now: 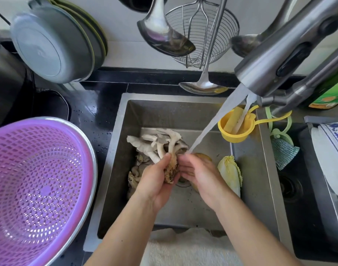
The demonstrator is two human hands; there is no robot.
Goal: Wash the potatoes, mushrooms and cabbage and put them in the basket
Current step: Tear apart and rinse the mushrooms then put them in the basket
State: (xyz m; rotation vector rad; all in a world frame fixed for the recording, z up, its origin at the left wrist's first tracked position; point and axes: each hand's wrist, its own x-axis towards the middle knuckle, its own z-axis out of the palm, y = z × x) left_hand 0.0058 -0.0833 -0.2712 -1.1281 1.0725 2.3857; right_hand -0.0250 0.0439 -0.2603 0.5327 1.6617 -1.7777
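Over the steel sink point(260, 169) my left hand point(154, 181) grips the dirty brown base of a cluster of pale oyster mushrooms point(158, 144), caps pointing away from me. My right hand point(197, 173) touches that base from the right, fingers loosely bent, under the running water point(218, 116) from the faucet point(283, 54). More mushrooms point(134, 175) lie on the sink floor left of my hands. A potato point(202, 157) shows partly behind my right hand. A small pale cabbage point(230, 173) lies at the sink's right side. The purple perforated basket point(39, 189) sits in a metal bowl on the left counter.
Ladles point(164, 35) and a wire skimmer point(200, 35) hang above the sink's far edge. A yellow cup point(235, 129) hangs at the sink's right rim. Grey and green basins point(53, 45) lean at the back left. A white towel point(183, 246) covers the near edge. Dishes point(331, 150) stand right.
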